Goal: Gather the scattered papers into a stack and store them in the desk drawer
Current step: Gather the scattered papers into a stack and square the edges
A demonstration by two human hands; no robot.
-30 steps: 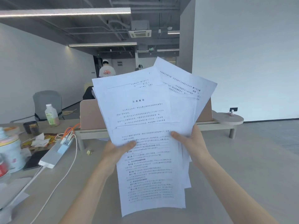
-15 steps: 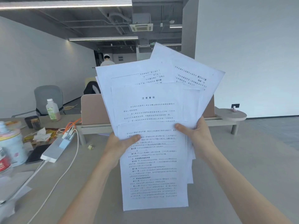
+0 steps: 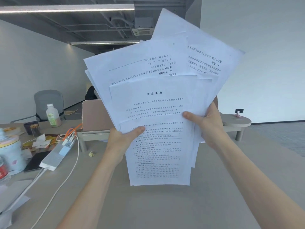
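Note:
A loose bundle of printed white papers [image 3: 158, 103] is held upright in the air above the desk, its sheets fanned out at uneven angles. My left hand [image 3: 122, 139] grips the bundle's left edge with the thumb on the front sheet. My right hand [image 3: 208, 124] grips the right edge, thumb pressed on the front as well. The sheets hide the fingers behind them. No drawer is in view.
The beige desk [image 3: 165, 205] spreads below. On its left lie a white power strip [image 3: 56, 156] with cables, a dark phone [image 3: 35, 161], a round tin [image 3: 9, 154], tissues and a bottle [image 3: 52, 115]. A low divider [image 3: 95, 114] and grey chair [image 3: 48, 103] stand behind.
Both hands have lifted the papers higher and closer to the camera. The sheets have fanned out more toward the upper right.

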